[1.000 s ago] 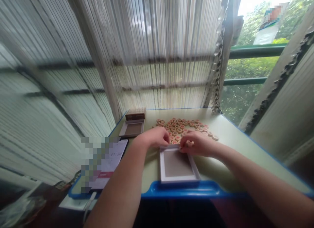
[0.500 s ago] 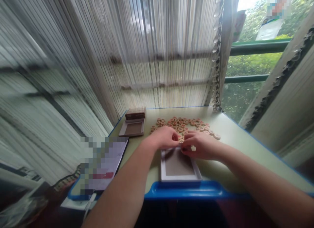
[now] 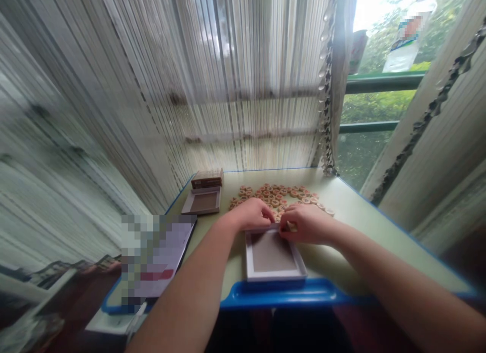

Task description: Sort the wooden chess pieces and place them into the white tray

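Observation:
Many round wooden Chinese chess pieces (image 3: 271,195) with red and dark markings lie loose on the table beyond my hands. A shallow open box tray (image 3: 273,252) with a white rim and brown inside lies near the table's front edge. Over its far edge is my left hand (image 3: 254,213), fingers curled down beside the nearest pieces. My right hand (image 3: 307,222) is at the tray's far right corner, thumb and fingers bent together. The fingertips hide whatever either hand grips. A few pieces show in the narrow gap between the hands.
A second shallow tray (image 3: 201,201) lies at the far left, with a closed brown box (image 3: 207,178) behind it. A tablet-like flat device (image 3: 170,257), partly blurred out, lies on the left edge. The pale table (image 3: 364,241) has a blue rim (image 3: 284,293); string curtains hang behind.
The view has shifted slightly, so the table appears a little further left. Both hands remain at the tray's far edge, with only small finger movements.

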`<state>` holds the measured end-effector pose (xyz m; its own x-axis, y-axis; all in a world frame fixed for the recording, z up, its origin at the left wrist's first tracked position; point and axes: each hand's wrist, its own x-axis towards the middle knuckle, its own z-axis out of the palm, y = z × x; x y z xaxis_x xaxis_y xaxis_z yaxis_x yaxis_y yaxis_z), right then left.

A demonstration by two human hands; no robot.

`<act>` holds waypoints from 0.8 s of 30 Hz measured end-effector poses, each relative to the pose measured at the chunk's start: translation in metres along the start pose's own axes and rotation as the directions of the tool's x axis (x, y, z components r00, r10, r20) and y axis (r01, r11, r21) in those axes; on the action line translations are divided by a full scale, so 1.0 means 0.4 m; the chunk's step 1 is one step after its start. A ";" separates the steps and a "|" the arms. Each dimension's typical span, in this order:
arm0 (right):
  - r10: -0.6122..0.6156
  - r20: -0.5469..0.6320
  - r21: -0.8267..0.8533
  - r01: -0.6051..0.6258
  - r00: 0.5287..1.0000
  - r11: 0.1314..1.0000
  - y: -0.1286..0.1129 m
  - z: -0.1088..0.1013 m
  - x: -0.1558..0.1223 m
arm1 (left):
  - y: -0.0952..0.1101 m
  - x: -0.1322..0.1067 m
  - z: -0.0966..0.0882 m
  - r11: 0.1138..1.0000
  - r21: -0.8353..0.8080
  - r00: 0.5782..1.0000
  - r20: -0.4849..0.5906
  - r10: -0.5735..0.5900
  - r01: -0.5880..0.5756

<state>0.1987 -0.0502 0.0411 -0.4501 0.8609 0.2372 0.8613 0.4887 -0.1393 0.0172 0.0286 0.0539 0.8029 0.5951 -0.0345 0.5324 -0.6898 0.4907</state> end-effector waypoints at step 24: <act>0.027 0.044 0.088 -0.031 0.999 0.996 0.007 -0.015 -0.001 | -0.022 0.021 0.023 0.999 0.039 0.982 -0.187 0.014 -0.007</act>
<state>0.2029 -0.0500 0.0463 -0.4365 0.8792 0.1912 0.8505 0.4725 -0.2310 0.0218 0.0359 0.0413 0.7463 0.6517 0.1355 0.5367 -0.7095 0.4567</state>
